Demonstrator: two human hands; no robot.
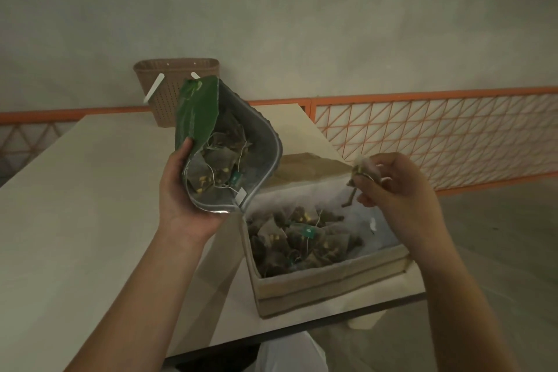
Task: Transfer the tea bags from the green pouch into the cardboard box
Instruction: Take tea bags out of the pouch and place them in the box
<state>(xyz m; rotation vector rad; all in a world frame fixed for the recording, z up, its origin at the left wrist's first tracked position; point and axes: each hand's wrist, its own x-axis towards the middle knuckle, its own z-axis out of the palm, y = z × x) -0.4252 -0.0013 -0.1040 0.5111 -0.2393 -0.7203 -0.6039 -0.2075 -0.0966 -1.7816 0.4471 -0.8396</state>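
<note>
My left hand (pixel 184 190) grips the green pouch (pixel 197 112) from below and holds it up over the table, mouth open toward me. Its silver lining shows, with several tea bags (pixel 217 163) inside. The open cardboard box (pixel 329 281) stands on the table's right part, lined with white paper and holding several tea bags (pixel 302 238). My right hand (pixel 395 184) hovers above the box's far right side and pinches one tea bag (pixel 363 170) between its fingertips.
A brown perforated plastic basket (pixel 169 84) stands at the table's far edge behind the pouch. The pale table (pixel 90 190) runs left and toward me; its right edge lies just past the box. An orange wire fence (pixel 437 133) lines the background.
</note>
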